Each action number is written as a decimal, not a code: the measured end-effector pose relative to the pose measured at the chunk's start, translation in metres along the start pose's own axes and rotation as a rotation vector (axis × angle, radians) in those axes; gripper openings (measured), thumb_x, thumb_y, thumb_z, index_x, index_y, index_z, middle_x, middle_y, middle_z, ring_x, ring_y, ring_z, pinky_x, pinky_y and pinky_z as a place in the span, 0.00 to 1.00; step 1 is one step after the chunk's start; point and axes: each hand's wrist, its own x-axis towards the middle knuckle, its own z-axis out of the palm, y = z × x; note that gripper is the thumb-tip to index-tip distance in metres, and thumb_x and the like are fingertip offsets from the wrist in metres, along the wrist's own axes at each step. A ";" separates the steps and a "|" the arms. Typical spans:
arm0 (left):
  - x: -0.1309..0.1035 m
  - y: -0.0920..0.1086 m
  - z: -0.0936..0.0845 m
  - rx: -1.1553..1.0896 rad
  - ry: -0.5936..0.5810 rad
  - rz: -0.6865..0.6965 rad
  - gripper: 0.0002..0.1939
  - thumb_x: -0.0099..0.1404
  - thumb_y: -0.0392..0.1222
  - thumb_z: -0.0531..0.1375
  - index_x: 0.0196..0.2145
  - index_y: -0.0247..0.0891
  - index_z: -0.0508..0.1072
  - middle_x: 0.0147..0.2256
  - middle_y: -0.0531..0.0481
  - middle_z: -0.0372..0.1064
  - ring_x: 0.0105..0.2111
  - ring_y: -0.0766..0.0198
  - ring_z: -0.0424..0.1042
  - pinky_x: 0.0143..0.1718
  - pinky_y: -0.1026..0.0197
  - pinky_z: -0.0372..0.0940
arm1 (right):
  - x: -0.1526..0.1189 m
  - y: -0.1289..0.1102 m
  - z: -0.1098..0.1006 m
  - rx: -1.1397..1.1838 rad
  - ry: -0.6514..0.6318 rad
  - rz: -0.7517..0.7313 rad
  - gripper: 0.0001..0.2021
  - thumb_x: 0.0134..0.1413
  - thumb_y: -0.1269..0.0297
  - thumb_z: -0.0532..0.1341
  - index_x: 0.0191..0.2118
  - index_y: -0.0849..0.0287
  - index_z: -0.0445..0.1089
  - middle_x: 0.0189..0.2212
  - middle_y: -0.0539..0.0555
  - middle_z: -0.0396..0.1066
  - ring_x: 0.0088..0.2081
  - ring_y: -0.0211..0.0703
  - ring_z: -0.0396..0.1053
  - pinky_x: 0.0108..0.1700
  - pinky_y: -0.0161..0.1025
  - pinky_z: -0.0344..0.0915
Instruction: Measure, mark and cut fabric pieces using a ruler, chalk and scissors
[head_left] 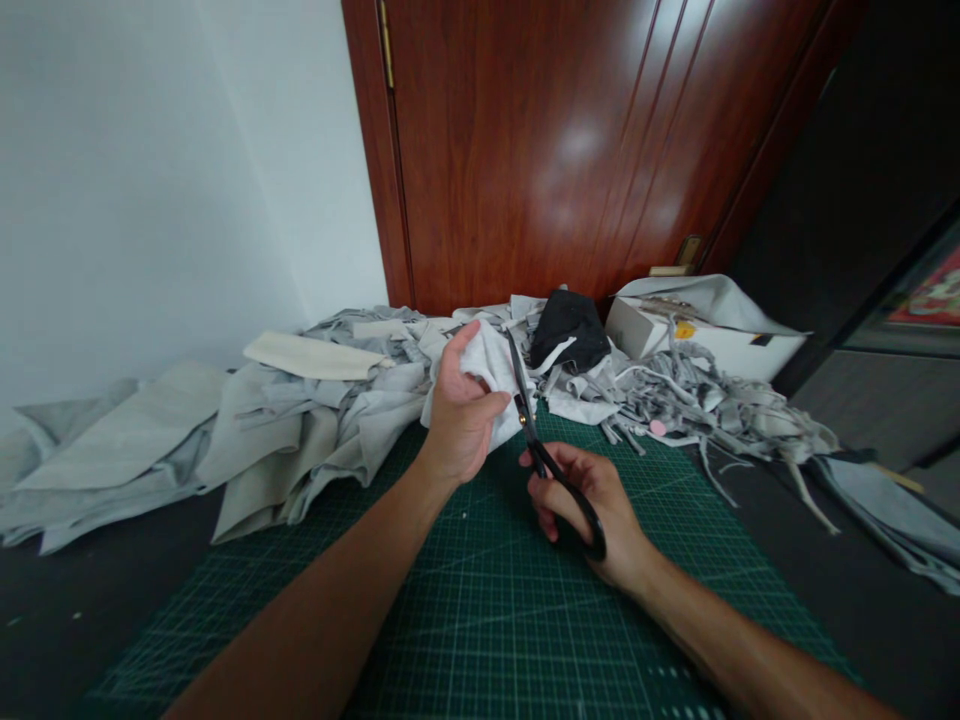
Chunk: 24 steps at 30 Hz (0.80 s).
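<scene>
My left hand [463, 415] pinches a piece of white fabric [491, 358] between thumb and fingers, raised above the green cutting mat [495, 600]. In my right hand [589, 500] is a pair of black-handled scissors [525, 415], with my fingers through and around the handles. The scissors point away from me, their blades along the fabric's right edge. Whether the blades are parted around the cloth I cannot tell. Part of the fabric is hidden behind my left hand.
Grey and cream fabric pieces [277, 425] are heaped at the left. Beyond the mat lie a black cloth [570, 330] and tangled grey strips [697, 390]. A white box [727, 345] stands at the back right, before a brown wooden door [525, 150]. A white wall [150, 200] rises at the left.
</scene>
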 end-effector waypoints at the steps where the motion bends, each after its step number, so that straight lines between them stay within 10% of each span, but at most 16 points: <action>1: 0.000 0.000 0.000 0.003 -0.001 0.004 0.45 0.46 0.24 0.66 0.62 0.45 0.65 0.47 0.51 0.77 0.49 0.58 0.76 0.52 0.58 0.69 | 0.000 0.000 0.000 -0.005 -0.002 -0.002 0.16 0.43 0.60 0.70 0.38 0.60 0.70 0.15 0.40 0.63 0.14 0.31 0.58 0.17 0.30 0.52; 14: -0.002 0.002 0.003 -0.016 0.048 -0.011 0.45 0.45 0.25 0.69 0.61 0.45 0.66 0.47 0.50 0.77 0.47 0.60 0.76 0.50 0.60 0.68 | -0.001 -0.001 0.001 -0.054 0.006 -0.023 0.16 0.47 0.58 0.71 0.38 0.59 0.70 0.15 0.40 0.63 0.14 0.32 0.57 0.17 0.31 0.52; 20: 0.000 0.003 0.005 -0.042 0.290 -0.043 0.28 0.53 0.41 0.74 0.50 0.41 0.73 0.42 0.49 0.77 0.42 0.60 0.76 0.47 0.56 0.69 | 0.000 0.003 0.000 -0.079 -0.001 -0.020 0.17 0.48 0.57 0.70 0.40 0.60 0.71 0.14 0.40 0.63 0.13 0.32 0.57 0.16 0.30 0.52; 24: 0.001 0.004 0.007 -0.007 0.425 -0.040 0.28 0.50 0.35 0.75 0.48 0.40 0.73 0.40 0.49 0.78 0.43 0.59 0.77 0.48 0.55 0.69 | -0.002 0.002 0.004 -0.089 -0.026 0.009 0.17 0.46 0.57 0.71 0.39 0.60 0.71 0.13 0.40 0.63 0.13 0.31 0.57 0.16 0.29 0.53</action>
